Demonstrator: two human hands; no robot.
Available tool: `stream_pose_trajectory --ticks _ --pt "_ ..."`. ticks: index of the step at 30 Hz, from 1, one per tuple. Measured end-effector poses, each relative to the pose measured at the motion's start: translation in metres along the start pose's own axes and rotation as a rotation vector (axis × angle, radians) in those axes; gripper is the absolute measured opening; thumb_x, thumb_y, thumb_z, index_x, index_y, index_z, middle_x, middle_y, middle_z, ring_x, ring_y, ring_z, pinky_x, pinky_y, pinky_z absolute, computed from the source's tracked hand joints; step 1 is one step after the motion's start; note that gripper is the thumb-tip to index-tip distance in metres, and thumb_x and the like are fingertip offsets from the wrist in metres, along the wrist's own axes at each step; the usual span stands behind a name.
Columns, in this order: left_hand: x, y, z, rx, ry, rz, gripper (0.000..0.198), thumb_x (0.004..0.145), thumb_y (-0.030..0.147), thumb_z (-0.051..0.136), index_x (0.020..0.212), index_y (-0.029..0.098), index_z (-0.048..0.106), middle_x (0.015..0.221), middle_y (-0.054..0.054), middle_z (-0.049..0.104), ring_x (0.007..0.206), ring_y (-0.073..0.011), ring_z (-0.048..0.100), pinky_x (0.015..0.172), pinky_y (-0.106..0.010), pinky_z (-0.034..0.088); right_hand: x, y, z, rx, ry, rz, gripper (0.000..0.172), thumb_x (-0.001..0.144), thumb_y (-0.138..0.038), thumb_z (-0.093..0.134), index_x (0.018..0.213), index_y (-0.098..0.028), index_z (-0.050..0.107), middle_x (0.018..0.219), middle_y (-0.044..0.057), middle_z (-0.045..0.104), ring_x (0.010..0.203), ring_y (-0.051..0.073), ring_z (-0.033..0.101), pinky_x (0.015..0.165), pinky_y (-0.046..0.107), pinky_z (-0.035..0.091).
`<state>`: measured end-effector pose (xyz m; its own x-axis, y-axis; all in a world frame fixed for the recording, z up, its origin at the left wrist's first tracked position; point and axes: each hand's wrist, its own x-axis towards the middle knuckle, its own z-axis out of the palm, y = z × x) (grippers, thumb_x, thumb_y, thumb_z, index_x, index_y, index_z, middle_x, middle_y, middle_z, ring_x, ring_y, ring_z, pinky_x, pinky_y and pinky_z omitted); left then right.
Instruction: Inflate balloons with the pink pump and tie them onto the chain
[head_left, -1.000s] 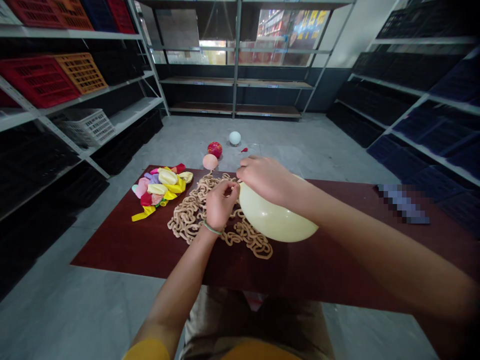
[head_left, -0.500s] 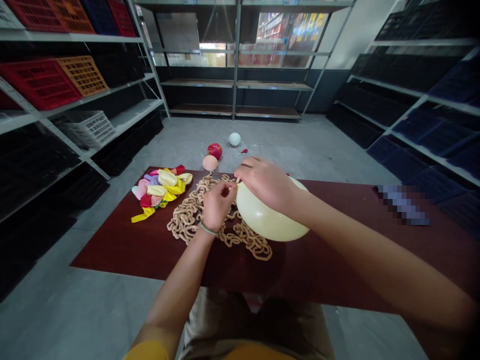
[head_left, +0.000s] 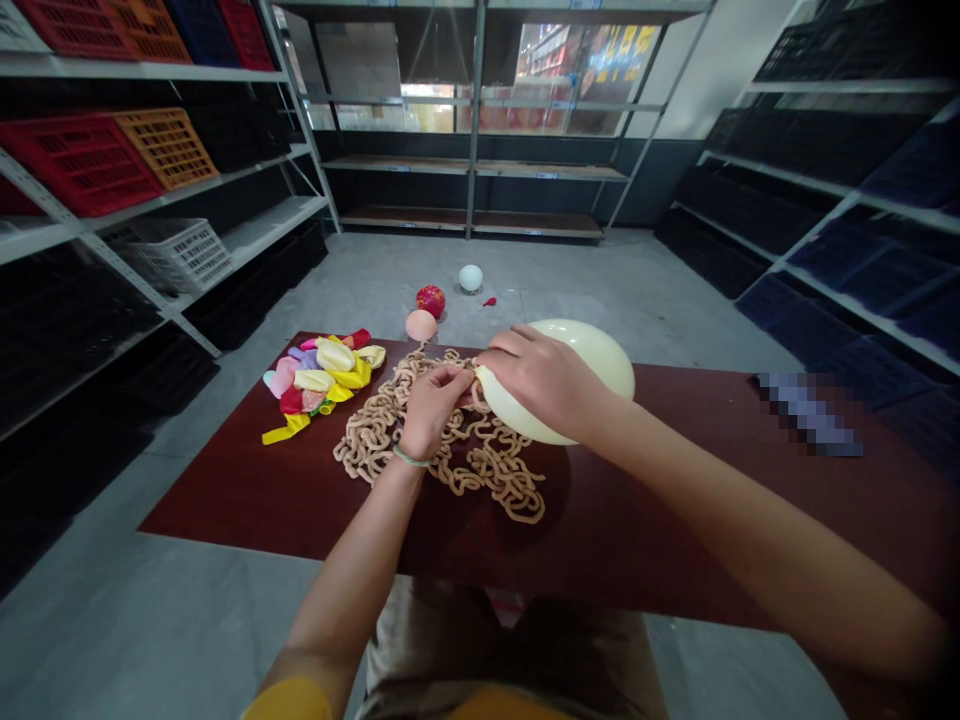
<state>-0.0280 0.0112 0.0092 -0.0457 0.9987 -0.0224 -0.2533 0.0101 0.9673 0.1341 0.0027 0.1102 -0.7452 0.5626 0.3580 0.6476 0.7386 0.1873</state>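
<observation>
pale yellow inflated latex balloon [head_left: 577,350]: light, soft, thin-walled, easily burst; safest hold at the neck. position: over the dark red tabletop [head_left: 652,520], beside the tan looped rubber chain [head_left: 487,480]. right hand [head_left: 544,385]: fingers clasped around the neck end. left hand [head_left: 431,410]: fingertips pinching the neck.

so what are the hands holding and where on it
Both hands hold a yellow balloon: the right hand grips the body beside the neck, and the left hand pinches at the neck, mostly hidden by its fingers.
</observation>
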Motion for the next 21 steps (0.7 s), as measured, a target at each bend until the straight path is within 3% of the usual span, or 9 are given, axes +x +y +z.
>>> stream_pose_trajectory --ticks 6,14,21 --pt "-0.002 -0.003 0.001 -0.005 -0.002 0.016 0.021 0.073 0.035 0.074 0.073 0.015 0.068 0.072 0.001 0.065 0.063 -0.0098 0.059 0.065 -0.024 0.052 -0.01 0.001 0.004 -0.027 0.072 -0.08 0.025 0.097 -0.013 0.041 0.096 -0.014 0.066 0.094 0.01 0.064 0.087 0.021 0.05 0.074 0.034 0.038" --pt "-0.007 0.004 0.004 -0.146 -0.093 -0.017 0.024 0.074 0.036 0.075 0.074 0.014 0.065 0.074 0.0 0.063 0.066 -0.0077 0.059 0.067 -0.02 0.051 -0.002 0.004 -0.01 -0.13 0.106 -0.058 0.024 0.097 -0.019 0.041 0.096 -0.023 0.064 0.095 0.006 0.064 0.092 0.023 0.047 0.08 0.039 0.034" --pt "-0.006 0.003 0.009 -0.216 -0.054 -0.085 0.025 0.07 0.034 0.078 0.072 0.014 0.063 0.074 0.0 0.063 0.068 -0.0078 0.06 0.07 -0.021 0.053 -0.013 0.007 0.022 -0.17 0.284 -0.052 0.023 0.094 -0.016 0.048 0.092 -0.029 0.066 0.104 0.0 0.068 0.106 0.022 0.049 0.106 0.045 0.031"
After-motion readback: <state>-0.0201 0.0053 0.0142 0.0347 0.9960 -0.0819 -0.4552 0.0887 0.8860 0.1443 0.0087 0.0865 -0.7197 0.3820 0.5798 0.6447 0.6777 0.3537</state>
